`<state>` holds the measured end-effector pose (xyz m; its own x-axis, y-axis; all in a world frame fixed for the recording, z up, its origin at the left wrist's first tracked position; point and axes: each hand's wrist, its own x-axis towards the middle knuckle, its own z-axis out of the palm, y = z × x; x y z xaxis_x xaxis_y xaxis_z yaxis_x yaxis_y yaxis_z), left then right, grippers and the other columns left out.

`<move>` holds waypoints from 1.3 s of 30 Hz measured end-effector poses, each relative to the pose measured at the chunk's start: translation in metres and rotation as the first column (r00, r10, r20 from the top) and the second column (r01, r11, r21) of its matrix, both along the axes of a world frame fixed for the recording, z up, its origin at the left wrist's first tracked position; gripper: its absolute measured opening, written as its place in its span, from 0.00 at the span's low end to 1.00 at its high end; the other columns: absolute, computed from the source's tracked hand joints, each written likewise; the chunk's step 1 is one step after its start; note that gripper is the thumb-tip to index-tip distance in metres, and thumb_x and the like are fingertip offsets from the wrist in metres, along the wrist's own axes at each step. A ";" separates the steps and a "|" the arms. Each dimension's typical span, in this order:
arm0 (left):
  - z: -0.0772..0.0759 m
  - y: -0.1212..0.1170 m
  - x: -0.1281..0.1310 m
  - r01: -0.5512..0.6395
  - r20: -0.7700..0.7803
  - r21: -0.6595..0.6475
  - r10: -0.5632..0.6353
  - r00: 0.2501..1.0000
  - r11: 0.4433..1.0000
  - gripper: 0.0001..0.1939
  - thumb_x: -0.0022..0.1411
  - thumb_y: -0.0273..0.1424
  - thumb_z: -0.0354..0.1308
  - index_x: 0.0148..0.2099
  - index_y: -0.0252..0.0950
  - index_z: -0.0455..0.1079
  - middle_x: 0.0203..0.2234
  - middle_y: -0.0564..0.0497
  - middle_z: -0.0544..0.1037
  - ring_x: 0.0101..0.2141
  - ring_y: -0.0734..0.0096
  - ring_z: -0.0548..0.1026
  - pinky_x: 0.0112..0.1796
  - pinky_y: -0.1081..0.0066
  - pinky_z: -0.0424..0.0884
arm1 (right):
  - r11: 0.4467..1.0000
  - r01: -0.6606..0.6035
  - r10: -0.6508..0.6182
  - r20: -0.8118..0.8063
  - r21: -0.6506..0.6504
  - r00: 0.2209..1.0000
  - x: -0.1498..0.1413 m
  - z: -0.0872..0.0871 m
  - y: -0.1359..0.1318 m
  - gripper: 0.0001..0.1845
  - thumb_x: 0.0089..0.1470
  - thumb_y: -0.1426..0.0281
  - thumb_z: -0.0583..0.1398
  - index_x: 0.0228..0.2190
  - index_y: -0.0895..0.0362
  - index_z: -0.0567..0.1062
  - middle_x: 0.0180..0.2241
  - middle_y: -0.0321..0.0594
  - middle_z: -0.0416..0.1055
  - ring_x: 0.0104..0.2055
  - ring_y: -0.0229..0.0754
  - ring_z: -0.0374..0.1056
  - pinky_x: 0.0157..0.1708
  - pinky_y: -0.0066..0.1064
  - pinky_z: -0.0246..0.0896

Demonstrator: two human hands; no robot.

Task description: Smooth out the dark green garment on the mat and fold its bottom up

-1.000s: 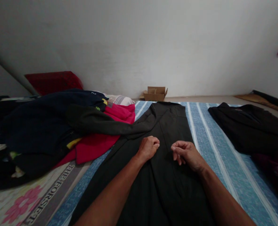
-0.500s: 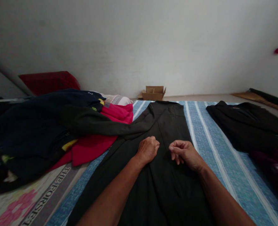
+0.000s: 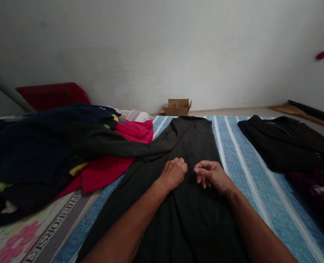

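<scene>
A long dark garment [image 3: 153,197] with a collar at its far end lies spread in front of me. One of its sleeves stretches left over the clothes pile, and its right edge runs straight. Over the middle of the garment, my left hand [image 3: 174,174] is closed in a fist, knuckles up; whatever its fingers hold is hidden. Just to its right, my right hand [image 3: 211,176] has thumb and forefinger pinched together, the other fingers loosely curled. Anything in that pinch is too small to make out. A narrow gap separates the hands.
Clothes are heaped at left, a navy garment [image 3: 41,146] over a pink one [image 3: 107,171]. Folded dark clothes [image 3: 282,142] lie at right, with a maroon garment [image 3: 315,190] nearer me. Underneath is a blue striped sheet [image 3: 241,160]. A cardboard box [image 3: 177,109] stands by the wall.
My two hands have come slightly closer together over the garment. The whole view has shifted a little; the clothes lie as before.
</scene>
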<state>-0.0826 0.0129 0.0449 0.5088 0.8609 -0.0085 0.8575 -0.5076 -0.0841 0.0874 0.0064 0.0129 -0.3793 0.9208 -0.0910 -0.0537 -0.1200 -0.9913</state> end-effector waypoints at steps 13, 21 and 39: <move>0.006 0.016 -0.001 0.137 -0.110 -0.054 -0.142 0.984 0.989 0.10 0.57 0.23 0.49 0.38 0.32 0.71 0.34 0.42 0.75 0.35 0.62 0.74 0.36 0.67 0.69 | 1.000 0.002 -0.002 -0.009 0.012 1.000 0.000 -0.001 0.000 0.15 0.44 0.59 0.63 0.25 0.58 0.70 0.16 0.32 0.69 0.12 0.31 0.60 0.10 0.20 0.44; 0.012 0.015 -0.036 -0.002 0.337 -0.133 0.047 0.940 0.991 0.09 0.56 0.22 0.46 0.27 0.35 0.66 0.26 0.52 0.72 0.29 0.73 0.70 0.32 0.75 0.63 | 1.000 -0.004 0.004 -0.038 0.002 0.999 0.000 -0.001 0.001 0.15 0.44 0.58 0.63 0.26 0.58 0.70 0.16 0.32 0.69 0.12 0.30 0.60 0.10 0.20 0.44; 0.070 -0.168 -0.120 -0.085 0.224 -0.605 0.272 0.936 0.792 0.10 0.61 0.30 0.45 0.28 0.37 0.61 0.26 0.55 0.68 0.29 0.75 0.66 0.31 0.77 0.59 | 0.998 0.015 -0.012 -0.058 0.065 0.998 0.000 -0.009 0.002 0.14 0.44 0.61 0.63 0.25 0.59 0.70 0.16 0.32 0.69 0.13 0.30 0.59 0.10 0.20 0.44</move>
<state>-0.2029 -0.1554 0.1149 0.4056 0.8154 -0.4132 0.8746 -0.2147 0.4348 0.0872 0.0083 0.0044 -0.3696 0.9291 -0.0085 -0.1119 -0.0536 -0.9923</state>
